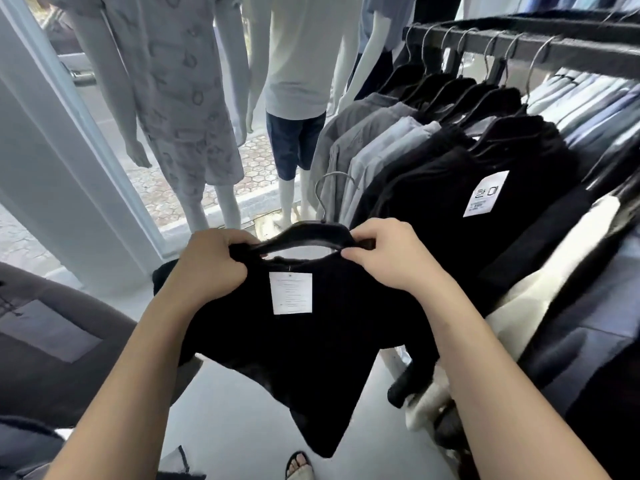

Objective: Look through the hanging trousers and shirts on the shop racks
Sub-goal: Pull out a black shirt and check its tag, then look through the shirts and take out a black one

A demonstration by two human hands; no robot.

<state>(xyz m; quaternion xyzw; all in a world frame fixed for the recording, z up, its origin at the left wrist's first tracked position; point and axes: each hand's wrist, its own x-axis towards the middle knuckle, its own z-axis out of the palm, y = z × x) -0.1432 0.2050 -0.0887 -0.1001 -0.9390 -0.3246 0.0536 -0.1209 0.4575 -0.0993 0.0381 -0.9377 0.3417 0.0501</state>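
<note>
we are holding a black shirt [304,358] on its hanger [311,235] off the rack [519,36]; left hand [211,268] fingers and right hand [384,258] fingers are gripping its shoulders.

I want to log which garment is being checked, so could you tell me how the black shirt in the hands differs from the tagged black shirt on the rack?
The held black shirt is off the rail, gripped at its hanger's shoulders by the left hand and right hand; the racked black shirt hangs from the rail, untouched. The held one faces the camera; the racked one hangs edge-on among others. Both are black with white tags.
</note>
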